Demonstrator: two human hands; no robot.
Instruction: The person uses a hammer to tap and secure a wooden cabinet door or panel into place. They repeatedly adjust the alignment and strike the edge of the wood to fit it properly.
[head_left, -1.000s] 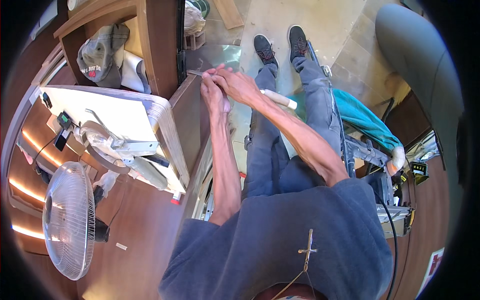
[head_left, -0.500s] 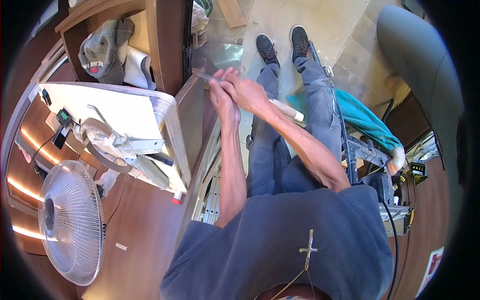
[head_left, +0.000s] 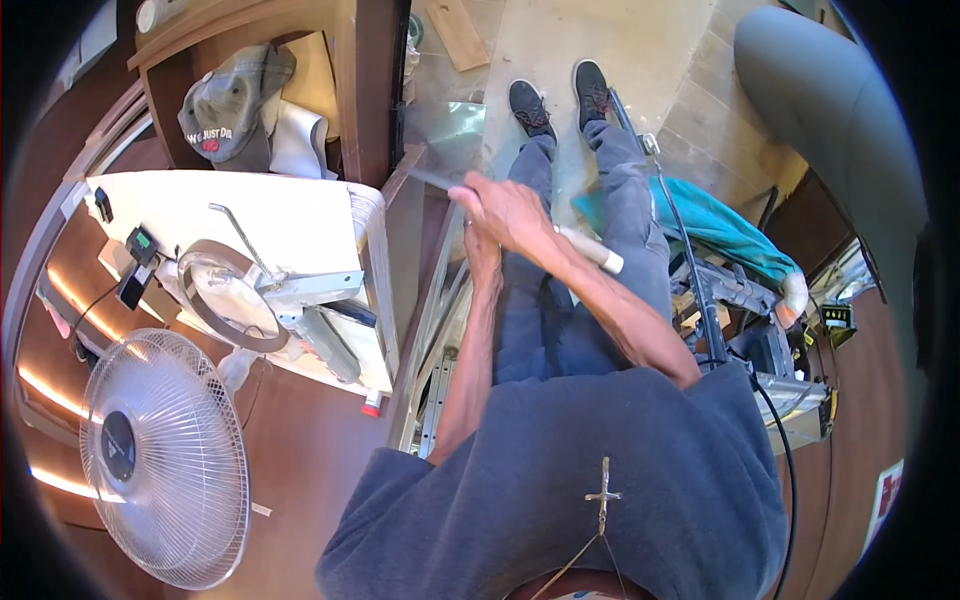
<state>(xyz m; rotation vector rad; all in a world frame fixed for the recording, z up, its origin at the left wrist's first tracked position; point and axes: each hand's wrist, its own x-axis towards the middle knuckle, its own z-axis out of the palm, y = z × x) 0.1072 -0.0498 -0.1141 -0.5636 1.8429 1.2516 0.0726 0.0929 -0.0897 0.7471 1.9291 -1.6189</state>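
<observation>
My right hand [head_left: 508,212] is closed around a thin, flat grey blade-like tool [head_left: 432,179]. Its far end points left, toward the upper end of a narrow wooden panel edge [head_left: 404,170]; I cannot tell whether they touch. Motion blurs the tool, and its grip is hidden inside the hand. Beneath the right hand and against it is my left hand [head_left: 484,252], its fingers mostly covered. A pale cylinder [head_left: 592,249] shows beside my right forearm, over my legs.
To the left, a white board [head_left: 290,215] bears a metal bracket [head_left: 315,287] and a round band. A wire-caged fan [head_left: 165,455] stands nearer. A grey cap [head_left: 235,105] sits in a wooden cabinet. Teal cloth [head_left: 725,230] drapes over metal equipment at right.
The view has shifted, so the cabinet, board and fan appear farther right. My hands have drawn slightly nearer my body with the tool, and the right one covers more of the left.
</observation>
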